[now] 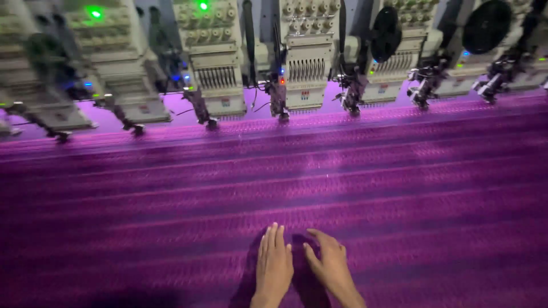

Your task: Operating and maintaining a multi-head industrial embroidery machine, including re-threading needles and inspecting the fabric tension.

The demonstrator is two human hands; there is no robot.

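Purple fabric under both palms, seen from the head view.

Left hand laid flat, fingers together and pointing away toward the machines, palm down on the cloth. Right hand just beside it, fingers loosely spread and angled inward, also resting on the cloth; nothing pinched by either. Narrow gap between the two, no overlap. Cloth stretched wide to both sides, long axis running left to right across the hands, stitched bands following the same line. Beyond the fingertips, well apart: row of embroidery heads with needles over the far edge, green lamps lit above. Both hands about equally near.
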